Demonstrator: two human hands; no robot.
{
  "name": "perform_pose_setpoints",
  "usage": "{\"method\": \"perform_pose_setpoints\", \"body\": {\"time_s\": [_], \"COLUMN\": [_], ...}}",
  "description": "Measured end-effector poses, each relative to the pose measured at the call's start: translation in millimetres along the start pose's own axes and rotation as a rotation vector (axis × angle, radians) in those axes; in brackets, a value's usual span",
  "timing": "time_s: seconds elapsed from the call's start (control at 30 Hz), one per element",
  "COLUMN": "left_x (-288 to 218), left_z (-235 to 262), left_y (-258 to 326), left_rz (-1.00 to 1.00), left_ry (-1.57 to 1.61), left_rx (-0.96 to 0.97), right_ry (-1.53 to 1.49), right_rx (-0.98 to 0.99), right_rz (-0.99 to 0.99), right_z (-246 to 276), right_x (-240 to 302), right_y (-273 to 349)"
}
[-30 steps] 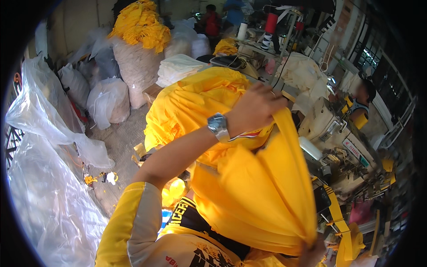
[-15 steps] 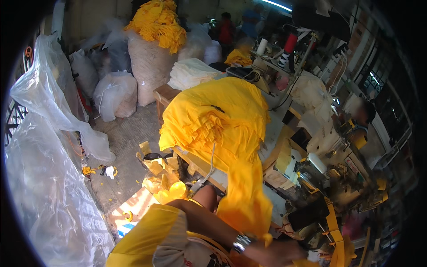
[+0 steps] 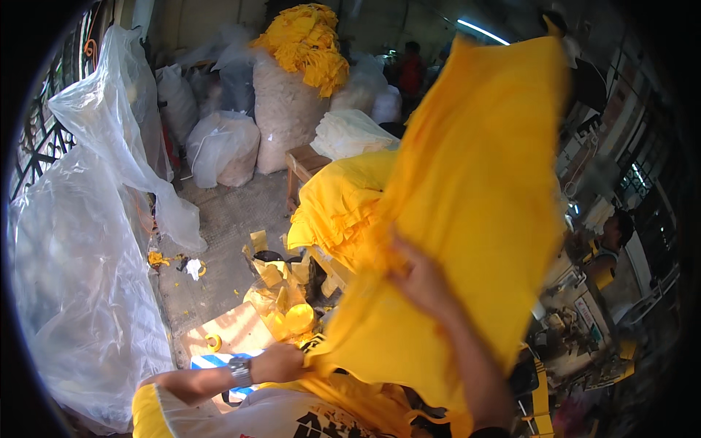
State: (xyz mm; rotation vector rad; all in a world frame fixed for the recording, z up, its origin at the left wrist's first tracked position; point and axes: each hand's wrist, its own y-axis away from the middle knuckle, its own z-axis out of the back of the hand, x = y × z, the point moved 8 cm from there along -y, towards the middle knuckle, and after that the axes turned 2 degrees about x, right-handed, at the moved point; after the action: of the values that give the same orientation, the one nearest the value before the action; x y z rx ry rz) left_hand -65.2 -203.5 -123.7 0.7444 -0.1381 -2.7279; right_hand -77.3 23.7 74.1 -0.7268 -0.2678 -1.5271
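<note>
Shows yellow cloth [image 3: 478, 197] slanting up-right from left hand [image 3: 283, 363], clamped on its edge. Sets right hand [image 3: 423, 283] nearer its middle, with grip unclear.

Nine o'clock, clear plastic sheeting [image 3: 80, 285] spilling down in glossy folds! Up at eleven, a bulging sack [image 3: 288, 120]; at twelve, a stack of pale cloth [image 3: 352, 135]. One o'clock, a tube light [image 3: 482, 31] glowing; three, a co-worker [image 3: 604, 257]. Between seven and eight, a yellow ring [image 3: 212, 342] on a tan board [image 3: 237, 323]!
</note>
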Motion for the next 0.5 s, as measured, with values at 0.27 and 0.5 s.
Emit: {"method": "perform_pose_setpoints", "body": {"time_s": [0.27,0.5], "left_x": [48,-46], "left_z": [99,316], "left_y": [-36,-219], "left_rz": [0.250,-0.537], "left_ry": [-0.186,-0.313], "left_rx": [-0.094,-1.014], "right_ry": [-0.350,0.098], "right_rx": [-0.242,-0.337], "right_rz": [-0.317,-0.277], "right_z": [-67,-52], "right_x": [-26,-51], "right_y": [140,108]}}
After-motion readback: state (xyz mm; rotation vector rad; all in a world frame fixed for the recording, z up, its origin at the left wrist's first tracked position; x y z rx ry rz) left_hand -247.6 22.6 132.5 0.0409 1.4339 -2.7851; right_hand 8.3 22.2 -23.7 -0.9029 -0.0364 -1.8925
